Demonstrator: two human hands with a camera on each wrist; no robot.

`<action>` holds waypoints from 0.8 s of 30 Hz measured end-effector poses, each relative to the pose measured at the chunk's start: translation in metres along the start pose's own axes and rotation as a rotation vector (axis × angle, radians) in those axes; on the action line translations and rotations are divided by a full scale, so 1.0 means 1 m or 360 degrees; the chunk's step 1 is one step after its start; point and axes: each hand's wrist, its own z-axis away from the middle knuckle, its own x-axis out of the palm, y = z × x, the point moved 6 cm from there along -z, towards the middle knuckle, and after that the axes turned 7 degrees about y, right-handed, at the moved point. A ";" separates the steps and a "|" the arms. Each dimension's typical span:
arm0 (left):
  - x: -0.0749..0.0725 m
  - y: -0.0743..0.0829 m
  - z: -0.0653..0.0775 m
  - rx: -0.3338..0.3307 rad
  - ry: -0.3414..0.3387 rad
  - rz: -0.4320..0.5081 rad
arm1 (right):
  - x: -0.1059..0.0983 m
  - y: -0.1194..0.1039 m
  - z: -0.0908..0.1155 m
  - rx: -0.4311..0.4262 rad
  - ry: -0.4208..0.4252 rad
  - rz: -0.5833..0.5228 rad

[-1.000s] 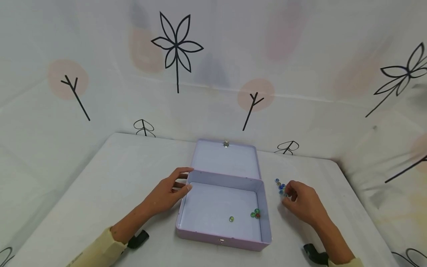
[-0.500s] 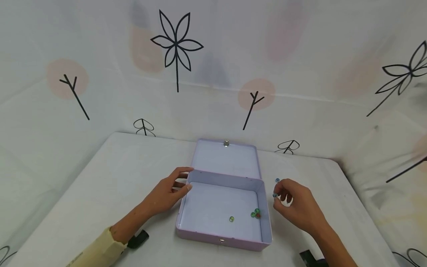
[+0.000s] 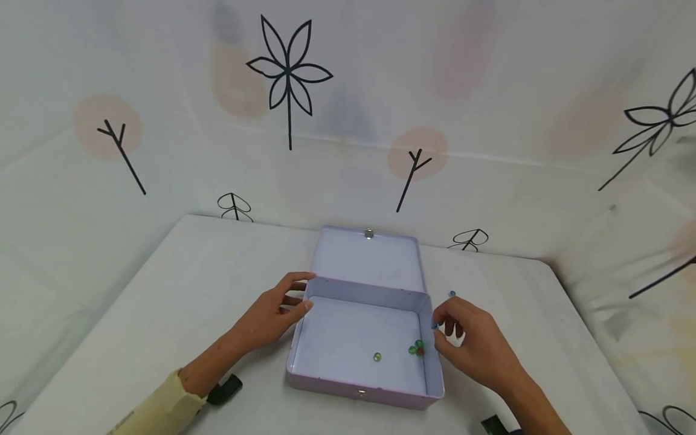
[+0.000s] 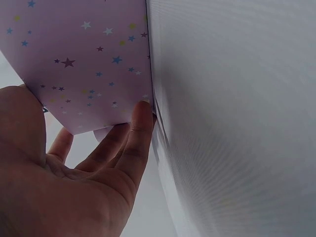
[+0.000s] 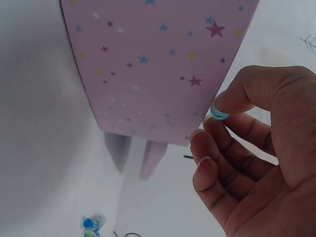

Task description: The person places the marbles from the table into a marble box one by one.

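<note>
Between the thumb and index finger of my right hand (image 3: 478, 344), a blue-and-clear glass marble (image 5: 219, 113) is pinched at the right rim of a lilac tin box (image 3: 359, 396). My left hand (image 3: 272, 315) rests on the box's left side near the back corner, thumb on the rim, fingers reaching along the outside. Inside the box a yellow-green marble (image 3: 377, 357) lies alone, while two green marbles (image 3: 418, 343) and a reddish one (image 3: 420, 351) cluster by the right wall. Stars decorate the outer wall (image 5: 143, 74) in the right wrist view.
The box's lid (image 3: 367, 257) lies folded back behind it, with a metal clasp (image 3: 369, 234). Several loose marbles (image 5: 92, 224) sit on the white-covered table (image 3: 217, 260) right of the box, mostly behind my right hand in the head view. A patterned cloth backdrop (image 3: 348, 121) surrounds the table.
My right hand has picked up a blue marble from the group on the table and carried it left to the box's right rim. My left hand has stayed in place.
</note>
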 end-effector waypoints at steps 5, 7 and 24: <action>0.000 0.000 0.000 0.0002 -0.0002 -0.0006 | 0.002 -0.006 0.001 -0.0076 -0.0008 -0.0063; 0.000 0.000 0.000 0.0003 -0.0005 -0.0005 | 0.004 -0.009 0.001 -0.0084 -0.0027 -0.0078; 0.001 0.001 -0.001 -0.0014 -0.0003 -0.0014 | -0.004 -0.015 0.000 -0.0089 0.0037 0.0034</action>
